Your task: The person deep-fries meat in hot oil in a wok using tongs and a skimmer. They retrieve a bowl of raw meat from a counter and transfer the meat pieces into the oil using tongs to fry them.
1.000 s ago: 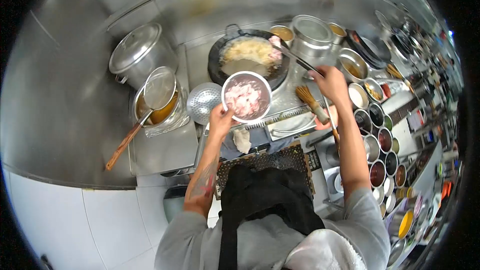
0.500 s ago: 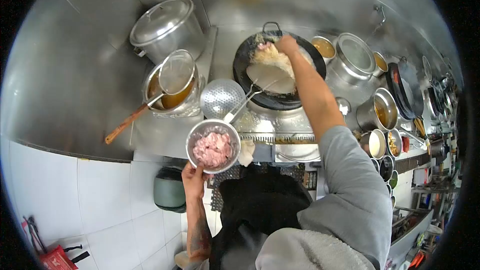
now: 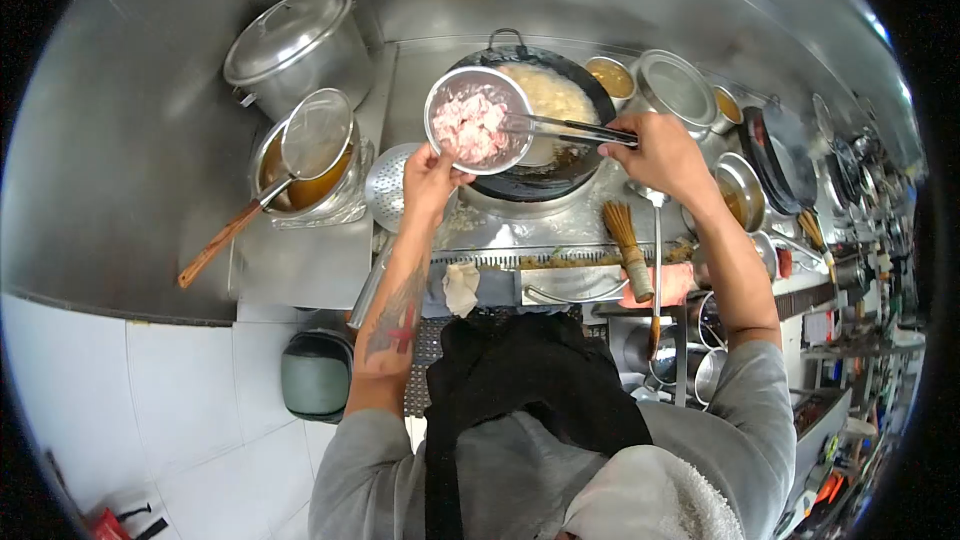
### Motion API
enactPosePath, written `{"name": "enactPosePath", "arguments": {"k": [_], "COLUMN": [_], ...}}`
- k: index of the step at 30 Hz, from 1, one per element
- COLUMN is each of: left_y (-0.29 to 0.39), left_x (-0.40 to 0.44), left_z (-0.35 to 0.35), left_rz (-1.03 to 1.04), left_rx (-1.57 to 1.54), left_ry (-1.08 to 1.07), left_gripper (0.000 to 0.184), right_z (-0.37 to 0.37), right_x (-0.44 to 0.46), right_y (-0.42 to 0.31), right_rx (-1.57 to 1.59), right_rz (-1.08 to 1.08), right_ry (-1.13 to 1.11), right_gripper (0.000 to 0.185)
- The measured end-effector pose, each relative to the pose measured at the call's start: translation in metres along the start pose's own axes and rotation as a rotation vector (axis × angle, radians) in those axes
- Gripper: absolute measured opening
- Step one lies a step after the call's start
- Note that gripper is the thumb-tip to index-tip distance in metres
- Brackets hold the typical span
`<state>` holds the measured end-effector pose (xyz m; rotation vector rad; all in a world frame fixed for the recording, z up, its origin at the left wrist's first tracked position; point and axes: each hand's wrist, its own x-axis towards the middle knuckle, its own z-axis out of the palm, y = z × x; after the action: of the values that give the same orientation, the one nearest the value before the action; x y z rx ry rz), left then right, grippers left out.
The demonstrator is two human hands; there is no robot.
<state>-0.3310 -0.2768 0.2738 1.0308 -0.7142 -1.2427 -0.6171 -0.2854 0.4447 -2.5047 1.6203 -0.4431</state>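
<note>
My left hand (image 3: 430,180) grips the lower left rim of a metal bowl (image 3: 521,155), which is above the left side of the wok (image 3: 606,100). Pale pink raw meat pieces (image 3: 470,128) lie in the bowl. My right hand (image 3: 664,152) is closed around the dark handles of metal tongs (image 3: 575,130); their tips reach over the bowl's right rim to the meat. Behind the bowl, the wok holds bubbling oil with pale foam (image 3: 556,98). A perforated skimmer (image 3: 386,190) is partly hidden behind my left hand and forearm.
At left are a lidded pot (image 3: 300,55) and a mesh strainer (image 3: 318,130) over a pot of brown liquid (image 3: 325,187). A bamboo brush (image 3: 628,250) and a ladle (image 3: 656,270) lie to the right of the wok. Containers (image 3: 608,78) and pots (image 3: 740,190) stand farther right.
My left hand has raised the bowl from the counter's front edge to over the wok. My right hand has drawn back from above the wok, and tongs now show in it, at the bowl.
</note>
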Motion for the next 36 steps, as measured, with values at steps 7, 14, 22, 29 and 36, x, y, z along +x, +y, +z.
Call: {"name": "enactPosePath", "arguments": {"k": [7,14,22,29,36], "left_y": [-0.003,-0.027,-0.002,0.013,0.004], "left_x": [0.010,0.011,-0.033,-0.065,-0.021], "left_z": [0.018,-0.031,-0.072,-0.086,-0.063], "left_rz": [0.107,-0.095,-0.091,-0.079,-0.018], "left_rx": [0.137,0.163,0.158,0.131,-0.013], "left_ry": [-0.202,-0.064,0.062,0.136,0.015], "left_gripper": [0.013,0.012,0.010,0.009,0.011], "right_z": [0.008,-0.011,0.132,0.119,0.003], "right_x": [-0.002,0.024,0.157,0.193,0.043], "right_y": [-0.004,0.002,0.085,0.076,-0.043], "right_rx": [-0.058,-0.143,-0.393,-0.385,-0.173], "right_rz": [0.027,0.041,0.311,0.333,0.044], "right_ry": [0.055,0.202,-0.018,-0.030,0.050], "right_gripper": [0.032,0.026,0.027,0.030,0.034]}}
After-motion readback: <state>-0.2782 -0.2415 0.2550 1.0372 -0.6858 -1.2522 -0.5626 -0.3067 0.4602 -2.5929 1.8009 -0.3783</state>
